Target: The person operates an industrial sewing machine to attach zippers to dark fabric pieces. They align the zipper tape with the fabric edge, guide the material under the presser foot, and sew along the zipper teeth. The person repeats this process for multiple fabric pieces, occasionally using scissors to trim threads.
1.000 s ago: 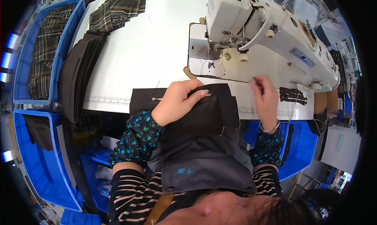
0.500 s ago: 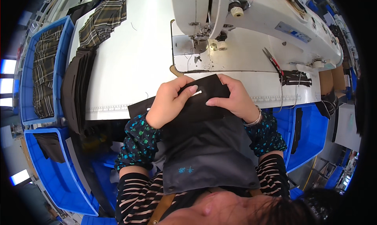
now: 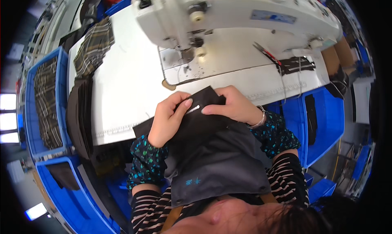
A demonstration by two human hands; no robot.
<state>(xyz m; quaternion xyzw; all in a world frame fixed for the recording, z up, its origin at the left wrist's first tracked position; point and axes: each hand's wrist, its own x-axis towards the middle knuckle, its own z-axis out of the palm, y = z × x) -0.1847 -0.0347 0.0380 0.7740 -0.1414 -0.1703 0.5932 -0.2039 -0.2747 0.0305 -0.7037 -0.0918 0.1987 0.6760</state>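
Note:
Between my hands is a dark fabric piece [image 3: 204, 98] with a short white zipper [image 3: 193, 109] set in it, held at the table's near edge above my apron. My left hand [image 3: 168, 119] grips it from the left, thumb on top beside the zipper, fingers partly hidden. On the other side my right hand [image 3: 233, 105] pinches it, its thumb close to the zipper's right end. Beyond the hands stands a white sewing machine [image 3: 241, 13], its needle area blurred; the cloth is apart from it.
Red-handled scissors [image 3: 269, 56] and dark zipper strips [image 3: 296, 65] lie at right. A stack of dark fabric [image 3: 79, 111] and plaid cloth [image 3: 94, 46] rest on the left edge. Blue bins [image 3: 63, 99] flank the table [image 3: 122, 83], more plaid pieces in one.
The whole view has shifted and turned a little. My right thumb has moved nearer the zipper, and the fabric's right part is now bent in my right hand.

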